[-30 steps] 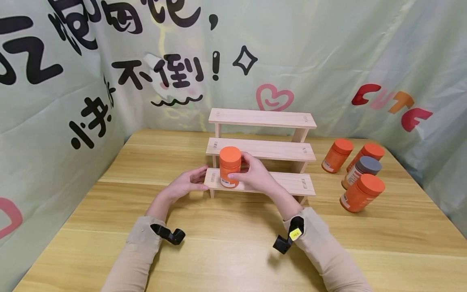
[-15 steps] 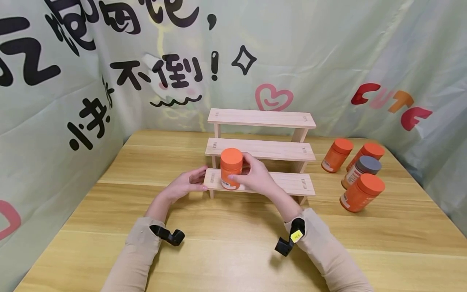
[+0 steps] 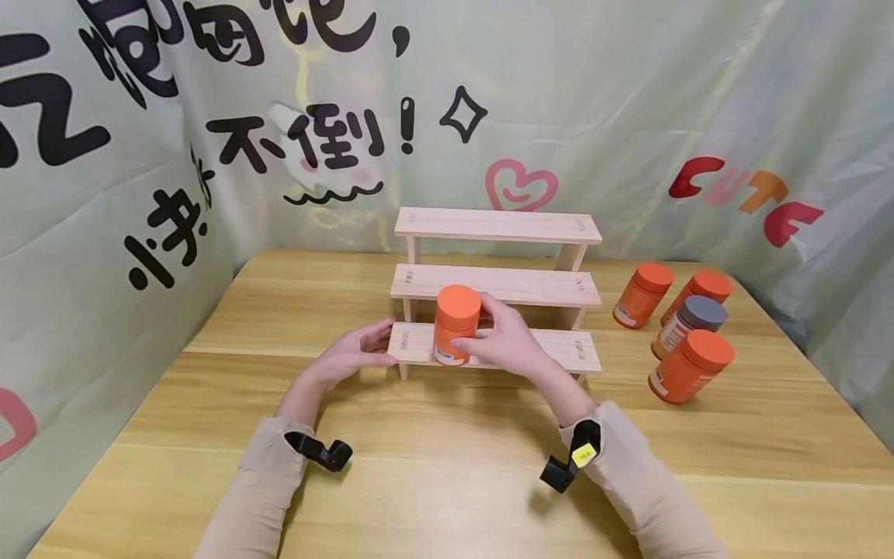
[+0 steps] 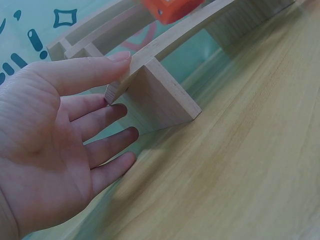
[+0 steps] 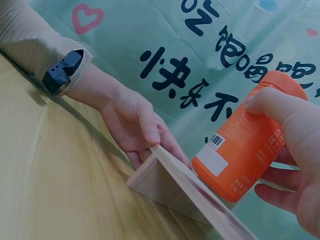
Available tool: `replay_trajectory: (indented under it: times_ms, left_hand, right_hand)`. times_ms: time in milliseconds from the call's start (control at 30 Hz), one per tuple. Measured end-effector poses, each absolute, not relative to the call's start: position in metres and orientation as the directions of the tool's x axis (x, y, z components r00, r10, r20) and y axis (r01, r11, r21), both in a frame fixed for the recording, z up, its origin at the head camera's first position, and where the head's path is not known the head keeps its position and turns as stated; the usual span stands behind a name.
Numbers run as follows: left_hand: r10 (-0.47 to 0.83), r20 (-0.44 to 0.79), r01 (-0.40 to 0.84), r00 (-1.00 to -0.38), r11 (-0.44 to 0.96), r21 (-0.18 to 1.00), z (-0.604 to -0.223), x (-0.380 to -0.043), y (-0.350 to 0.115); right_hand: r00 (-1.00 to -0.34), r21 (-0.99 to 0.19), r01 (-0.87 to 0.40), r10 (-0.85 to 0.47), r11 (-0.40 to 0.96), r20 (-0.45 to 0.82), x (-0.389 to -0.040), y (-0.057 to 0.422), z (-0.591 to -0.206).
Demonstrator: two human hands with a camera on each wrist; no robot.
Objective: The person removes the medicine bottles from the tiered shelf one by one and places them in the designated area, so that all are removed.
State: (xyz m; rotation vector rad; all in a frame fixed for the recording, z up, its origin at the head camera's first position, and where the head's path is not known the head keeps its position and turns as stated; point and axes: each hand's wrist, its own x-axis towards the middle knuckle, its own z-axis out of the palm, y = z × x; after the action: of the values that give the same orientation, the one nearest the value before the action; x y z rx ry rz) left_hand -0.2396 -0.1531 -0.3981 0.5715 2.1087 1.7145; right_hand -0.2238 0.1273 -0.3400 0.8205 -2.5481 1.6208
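Observation:
My right hand (image 3: 513,338) grips an orange pill bottle (image 3: 455,330) with an orange cap, thumb in front and fingers behind. The bottle is upright over the lowest step of a three-tier wooden display stand (image 3: 496,287), left of the step's middle. In the right wrist view the bottle (image 5: 247,142) shows a barcode and a white label near its base, close over the board. My left hand (image 3: 352,355) holds the left end of that lowest step. In the left wrist view, the left thumb lies along the board's edge, index fingertip at its corner, other fingers extended.
Several more bottles stand on the table at the right: an orange bottle (image 3: 642,295) at the back, a grey-capped bottle (image 3: 687,326) among them, and another orange bottle (image 3: 691,366) in front. A printed curtain (image 3: 594,101) hangs behind the wooden table (image 3: 447,481).
My right hand has shifted the orange bottle a little to the right along the lowest step. My left hand keeps its place at the step's end.

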Motion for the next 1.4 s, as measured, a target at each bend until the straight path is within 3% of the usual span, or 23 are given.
replay_trajectory:
  times_ms: [867,1400]
  left_hand:
    - [0.534,-0.003,0.104,-0.846,0.17,0.98,-0.399,-0.24,-0.155]
    - [0.539,-0.003,0.107,-0.843,0.173,0.979,-0.397,-0.239,-0.155]
  right_hand:
    - [-0.908,-0.815,-0.404,-0.29,0.416,0.302,-0.216,0.197,-0.32]
    - [-0.912,-0.803,-0.4,-0.107,0.441,0.395,-0.194,0.254,-0.303]
